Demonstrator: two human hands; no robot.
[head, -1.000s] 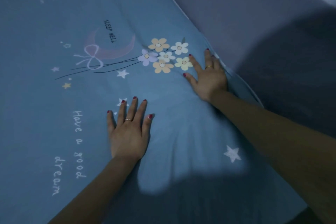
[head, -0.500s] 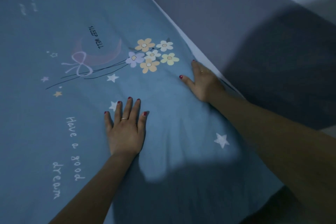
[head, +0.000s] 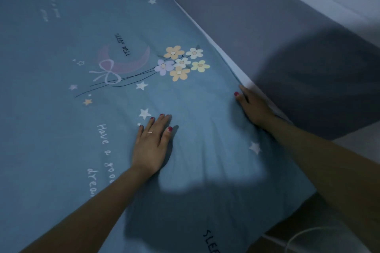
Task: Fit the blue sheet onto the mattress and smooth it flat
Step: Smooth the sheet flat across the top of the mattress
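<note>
The blue sheet (head: 61, 129), printed with flowers, stars and lettering, covers the mattress and fills most of the head view. My left hand (head: 152, 144) lies flat on it with straight fingers, next to a fan of creases (head: 205, 150). At the mattress's right edge my right hand (head: 254, 107) holds the sheet's border: the thumb rests on top and the fingers curl over the side, out of sight. A pale strip of the sheet's edge (head: 244, 81) stands slightly raised just beyond that hand.
A grey padded panel (head: 267, 26) runs along the right side of the bed, close against the edge. A white cable (head: 298, 238) loops on the dark floor at the bottom right. My own shadow darkens the near part of the sheet.
My right hand slid off the sheet's top to the right edge and its fingers curled over the side. My left hand stays flat in about the same spot. The camera shifted.
</note>
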